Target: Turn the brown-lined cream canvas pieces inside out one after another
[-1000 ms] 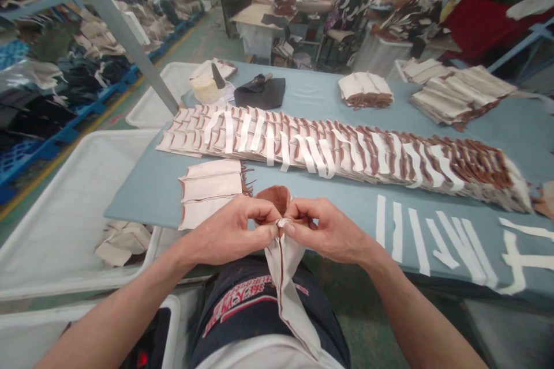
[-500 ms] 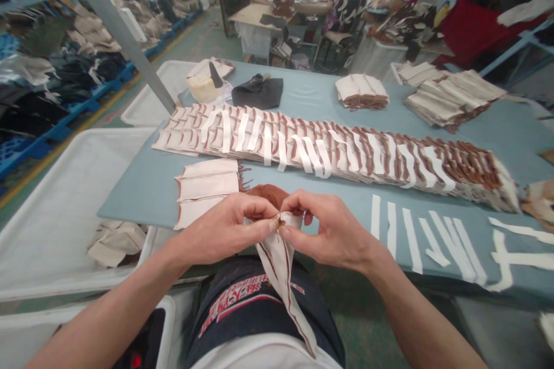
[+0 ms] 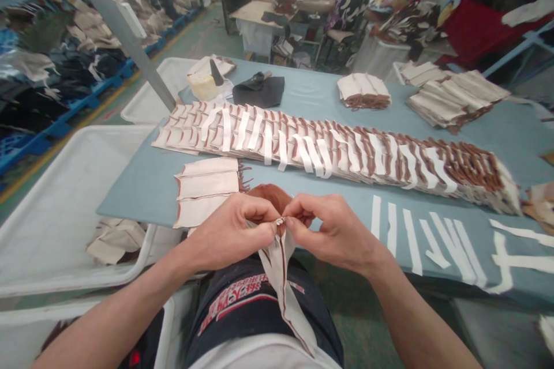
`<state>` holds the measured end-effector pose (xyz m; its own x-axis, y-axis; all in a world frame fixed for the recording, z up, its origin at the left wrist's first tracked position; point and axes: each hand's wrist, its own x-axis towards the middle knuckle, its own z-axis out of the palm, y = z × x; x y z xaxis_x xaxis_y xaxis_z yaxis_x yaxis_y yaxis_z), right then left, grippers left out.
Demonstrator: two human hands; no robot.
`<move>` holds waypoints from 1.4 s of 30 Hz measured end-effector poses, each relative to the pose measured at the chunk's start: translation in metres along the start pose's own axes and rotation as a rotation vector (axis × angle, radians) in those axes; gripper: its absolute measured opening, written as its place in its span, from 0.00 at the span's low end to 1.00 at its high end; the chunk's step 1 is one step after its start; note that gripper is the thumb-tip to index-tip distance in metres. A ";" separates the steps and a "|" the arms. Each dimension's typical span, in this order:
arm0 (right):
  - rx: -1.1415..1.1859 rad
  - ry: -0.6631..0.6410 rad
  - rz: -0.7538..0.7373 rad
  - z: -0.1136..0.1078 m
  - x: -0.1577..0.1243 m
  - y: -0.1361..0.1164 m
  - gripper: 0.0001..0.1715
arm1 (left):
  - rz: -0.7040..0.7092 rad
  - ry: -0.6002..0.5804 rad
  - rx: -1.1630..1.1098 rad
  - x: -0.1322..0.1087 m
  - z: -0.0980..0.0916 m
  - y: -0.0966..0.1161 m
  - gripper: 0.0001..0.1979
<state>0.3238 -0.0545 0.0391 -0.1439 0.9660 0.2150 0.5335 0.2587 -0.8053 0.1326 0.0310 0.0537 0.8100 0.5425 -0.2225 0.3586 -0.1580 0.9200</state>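
Note:
My left hand [image 3: 229, 236] and my right hand [image 3: 333, 232] meet at the near edge of the table, pinching a small fold at the top of a cream fabric piece with brown edging [image 3: 280, 288]. Its long tail hangs down over my lap. A rust-brown fabric part [image 3: 264, 195] shows just behind my fingers. Close to my left hand lies a small stack of cream panels [image 3: 205, 193]. Beyond them runs a long overlapping row of cream and brown pieces [image 3: 333, 150], with white paper strips laid across it.
The pale blue table [image 3: 134, 202] carries loose white strips [image 3: 437, 248] at the right, stacked bundles [image 3: 454, 98], and a black piece [image 3: 258, 92]. White bins [image 3: 64, 196] stand to the left. A seated co-worker [image 3: 348, 6] is at the back, beside shelves of material.
My fingers have drawn closer together on the fold, and the hanging tail has shifted slightly. The view has tilted a little. The table items have not visibly moved.

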 end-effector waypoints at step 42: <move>0.241 -0.071 0.286 0.020 0.004 0.020 0.11 | -0.004 -0.048 -0.082 0.015 -0.010 -0.027 0.12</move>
<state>0.3170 -0.0452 0.0129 -0.0799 0.9944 -0.0690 0.3502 -0.0368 -0.9359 0.1306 0.0518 0.0292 0.8308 0.5024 -0.2395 0.3242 -0.0870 0.9420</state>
